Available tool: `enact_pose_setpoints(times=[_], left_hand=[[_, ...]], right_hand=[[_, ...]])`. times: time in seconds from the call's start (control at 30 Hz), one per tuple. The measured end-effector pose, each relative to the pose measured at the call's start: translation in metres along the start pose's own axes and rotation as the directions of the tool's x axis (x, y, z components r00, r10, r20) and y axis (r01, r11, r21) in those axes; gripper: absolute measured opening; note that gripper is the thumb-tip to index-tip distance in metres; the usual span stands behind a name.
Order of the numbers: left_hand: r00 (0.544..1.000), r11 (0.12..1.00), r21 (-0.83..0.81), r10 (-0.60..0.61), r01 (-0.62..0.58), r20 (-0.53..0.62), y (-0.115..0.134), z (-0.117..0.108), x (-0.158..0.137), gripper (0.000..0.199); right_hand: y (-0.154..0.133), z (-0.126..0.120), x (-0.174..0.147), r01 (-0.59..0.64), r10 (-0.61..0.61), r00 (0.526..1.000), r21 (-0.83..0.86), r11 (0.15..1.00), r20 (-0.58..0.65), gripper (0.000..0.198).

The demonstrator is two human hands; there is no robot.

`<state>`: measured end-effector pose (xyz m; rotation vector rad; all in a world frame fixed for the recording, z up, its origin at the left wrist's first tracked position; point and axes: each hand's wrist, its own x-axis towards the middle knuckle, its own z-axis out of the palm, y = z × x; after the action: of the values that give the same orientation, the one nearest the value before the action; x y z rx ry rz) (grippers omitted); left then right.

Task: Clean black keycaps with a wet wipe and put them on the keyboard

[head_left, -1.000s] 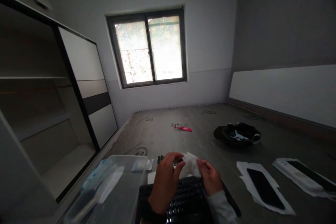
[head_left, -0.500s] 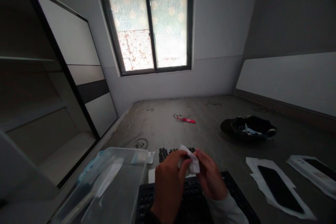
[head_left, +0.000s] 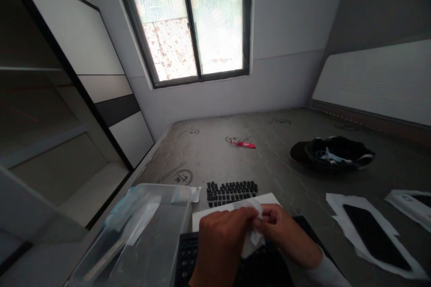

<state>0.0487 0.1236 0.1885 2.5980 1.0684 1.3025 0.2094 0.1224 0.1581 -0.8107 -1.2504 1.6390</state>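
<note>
Both hands meet at a crumpled white tissue (head_left: 253, 238) over a dark keyboard (head_left: 188, 251). My left hand (head_left: 224, 237) is closed, its fingertips pinching the tissue. My right hand (head_left: 286, 231) pinches the same tissue from the right, finger and thumb together. Whether something small is wrapped inside cannot be seen. Just behind the hands lies a flat white sheet or board (head_left: 269, 198), partly covered by them. Beyond it, loose black keycaps (head_left: 232, 191) are laid out in rows. Much of the keyboard is hidden under the hands and forearms.
A clear plastic box (head_left: 161, 228) with white strips inside stands left. On the grey mattress (head_left: 208, 157) lie a red packet (head_left: 245, 144) and a black cap (head_left: 332, 154) holding a face mask. Dark flat slabs on white wrapping (head_left: 375, 237) lie right. A wardrobe (head_left: 97, 80) borders the left.
My hands have shifted slightly right and lower, and the tissue is bunched differently between them. The keycaps and white sheet show more. The camera view has tilted down.
</note>
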Motion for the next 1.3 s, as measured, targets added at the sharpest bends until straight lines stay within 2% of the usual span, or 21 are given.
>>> enact_pose_setpoints(times=[0.1, 0.2, 0.3, 0.37, 0.5, 0.6, 0.67, 0.77, 0.83, 0.93, 1.03, 1.17, 1.3], left_hand=[[0.999, 0.998, 0.036, 0.046, -0.047, 0.017, -0.004, -0.001, 0.001, 0.012], [0.999, 0.999, -0.018, 0.049, -0.048, 0.008, -0.004, -0.003, 0.001, 0.011], [0.999, 0.999, -0.022, 0.046, -0.046, 0.008, -0.001, -0.004, 0.001, 0.012], [0.999, 0.999, 0.006, 0.052, -0.052, 0.005, 0.001, -0.005, 0.001, 0.012], [0.998, 0.998, 0.028, 0.049, -0.048, -0.040, 0.003, -0.004, 0.001, 0.008], [0.996, 1.000, 0.009, -0.014, 0.015, -0.084, 0.006, -0.003, 0.001, 0.007], [0.989, 0.993, -0.053, -0.106, 0.101, -0.099, 0.009, -0.002, 0.001, 0.007], [0.959, 0.956, -0.167, -0.259, 0.239, -0.113, 0.012, -0.001, 0.002, 0.006], [0.940, 0.933, -0.213, -0.319, 0.290, -0.119, 0.013, -0.001, 0.003, 0.006], [0.944, 0.919, -0.294, -0.309, 0.264, -0.118, 0.014, -0.001, 0.005, 0.005], [0.959, 0.918, -0.353, -0.246, 0.183, -0.143, 0.016, -0.002, 0.006, 0.009], [0.960, 0.929, -0.316, -0.244, 0.190, -0.140, 0.017, -0.001, 0.006, 0.012], [0.958, 0.946, -0.237, -0.254, 0.219, -0.130, 0.016, 0.001, 0.003, 0.012]], right_hand=[[-0.006, -0.001, -0.004, -0.007, -0.014, 0.997, -0.241, 0.970, -0.082, 0.038], [-0.008, 0.000, -0.006, 0.007, -0.065, 0.987, -0.371, 0.928, -0.144, 0.047], [-0.008, 0.001, -0.006, 0.028, -0.088, 0.985, -0.367, 0.930, -0.146, 0.045], [-0.007, 0.001, -0.006, 0.035, -0.108, 0.975, -0.346, 0.937, -0.195, 0.040], [-0.005, 0.005, -0.005, 0.051, -0.153, 0.912, -0.264, 0.963, -0.381, 0.030], [-0.003, 0.007, -0.005, 0.074, -0.168, 0.866, -0.211, 0.975, -0.471, 0.026], [-0.005, 0.007, -0.006, 0.084, -0.184, 0.863, -0.225, 0.971, -0.471, 0.024], [-0.010, 0.007, -0.008, 0.116, -0.216, 0.904, -0.276, 0.954, -0.368, 0.025], [-0.013, 0.005, -0.009, 0.135, -0.221, 0.931, -0.288, 0.948, -0.290, 0.025], [-0.011, 0.001, -0.008, 0.125, -0.192, 0.946, -0.249, 0.960, -0.263, 0.024], [-0.003, -0.001, -0.006, 0.124, -0.174, 0.929, -0.168, 0.978, -0.327, 0.024], [-0.001, 0.001, -0.004, 0.143, -0.195, 0.890, -0.153, 0.978, -0.412, 0.023], [-0.008, 0.007, -0.006, 0.112, -0.189, 0.876, -0.194, 0.975, -0.444, 0.028]])
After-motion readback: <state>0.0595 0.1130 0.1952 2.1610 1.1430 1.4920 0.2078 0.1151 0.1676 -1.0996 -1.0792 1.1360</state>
